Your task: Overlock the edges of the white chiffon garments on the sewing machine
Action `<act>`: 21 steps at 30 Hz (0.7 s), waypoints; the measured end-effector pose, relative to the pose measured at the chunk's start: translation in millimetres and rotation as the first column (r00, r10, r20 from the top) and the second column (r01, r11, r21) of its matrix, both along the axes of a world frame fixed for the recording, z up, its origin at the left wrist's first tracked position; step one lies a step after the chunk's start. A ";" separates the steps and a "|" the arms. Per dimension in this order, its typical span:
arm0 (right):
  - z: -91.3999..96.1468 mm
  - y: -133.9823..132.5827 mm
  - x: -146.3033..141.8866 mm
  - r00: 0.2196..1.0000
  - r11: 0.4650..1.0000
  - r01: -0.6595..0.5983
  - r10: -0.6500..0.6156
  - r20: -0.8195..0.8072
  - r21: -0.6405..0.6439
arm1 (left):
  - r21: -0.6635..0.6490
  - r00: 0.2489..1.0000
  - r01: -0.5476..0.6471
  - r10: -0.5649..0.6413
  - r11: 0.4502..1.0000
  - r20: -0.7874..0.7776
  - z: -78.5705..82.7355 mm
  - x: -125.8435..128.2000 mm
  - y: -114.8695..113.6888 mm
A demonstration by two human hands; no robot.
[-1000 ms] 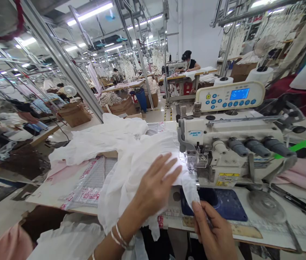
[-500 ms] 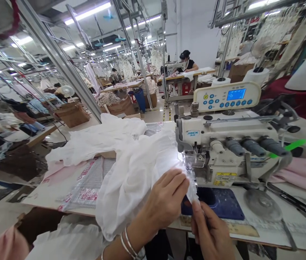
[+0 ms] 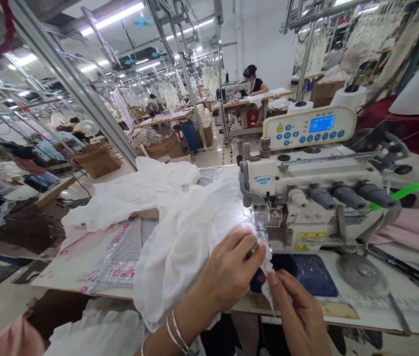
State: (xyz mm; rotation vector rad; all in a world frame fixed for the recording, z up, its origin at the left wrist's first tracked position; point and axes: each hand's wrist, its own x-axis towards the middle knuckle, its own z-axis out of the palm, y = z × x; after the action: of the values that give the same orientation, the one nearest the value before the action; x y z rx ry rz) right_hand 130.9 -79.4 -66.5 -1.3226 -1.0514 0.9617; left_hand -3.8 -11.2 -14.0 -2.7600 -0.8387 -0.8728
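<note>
A sheer white fabric garment [image 3: 180, 252] lies bunched on the table and runs up to the presser foot [image 3: 267, 215] of a white JACK overlock sewing machine [image 3: 306, 193]. My left hand [image 3: 230, 269], with thin bangles at the wrist, grips a fold of the fabric just in front of the foot. My right hand [image 3: 298, 311] is lower right, its fingers pinching the fabric's hanging edge. The two hands are close together, with the fabric between them. The fabric's edge at the needle is hidden by the folds and my left fingers.
A dark blue mat [image 3: 313, 274] lies below the machine, with a round clear disc [image 3: 361, 274] to its right. A plastic-wrapped pack [image 3: 120, 259] sits left of the fabric. Pink cloth [image 3: 413, 230] lies right. A co-worker [image 3: 252, 79] sits at a distant machine.
My left hand has moved from lying flat on the fabric to gripping a fold near the presser foot. Both hands have drawn closer together, and the fabric edge is gathered between them.
</note>
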 end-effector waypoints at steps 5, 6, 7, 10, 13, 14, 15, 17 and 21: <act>1.8 3.5 -2.7 0.998 0.998 -0.054 0.054 0.012 -0.013 | 0.005 1.000 -0.014 0.014 1.000 0.024 1.9 1.9 -0.7; 1.4 4.5 -3.3 0.997 0.997 -0.072 0.072 0.005 -0.009 | -0.001 0.999 -0.025 0.025 1.000 0.045 2.3 3.5 -3.1; 0.6 5.2 -3.9 0.997 0.997 -0.078 0.078 -0.005 -0.007 | -0.012 0.997 -0.037 0.038 0.999 0.071 2.5 5.5 -6.2; -3.3 5.9 -5.7 0.998 0.999 -0.042 0.043 -0.050 0.009 | -0.049 0.979 -0.100 0.108 0.994 0.176 0.5 13.5 -17.0; -11.3 7.2 -7.4 0.998 0.999 -0.022 0.025 -0.060 0.047 | -0.084 0.940 -0.190 0.206 0.978 0.271 -3.6 21.8 -22.6; -14.7 8.1 -7.8 0.998 0.998 -0.037 0.040 -0.055 0.054 | -0.100 0.931 -0.217 0.236 0.971 0.278 -4.6 23.8 -22.8; -18.1 9.2 -8.2 0.996 0.996 -0.065 0.067 -0.052 0.056 | -0.117 0.926 -0.239 0.263 0.964 0.271 -5.3 25.0 -22.4; -23.1 10.8 -9.3 0.987 0.988 -0.146 0.149 -0.056 0.053 | -0.147 0.928 -0.265 0.293 0.953 0.228 -5.4 24.5 -20.7; -21.0 6.1 -13.8 0.971 0.972 -0.237 0.237 -0.034 0.008 | -0.172 0.959 -0.183 0.214 0.968 0.186 -3.7 11.8 -14.5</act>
State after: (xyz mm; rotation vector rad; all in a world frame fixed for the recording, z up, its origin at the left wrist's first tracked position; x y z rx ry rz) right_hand 117.0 -73.4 -87.5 -1.1904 -1.2029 1.1551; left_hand 8.0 -25.7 -17.7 -2.6785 -1.2446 -1.1066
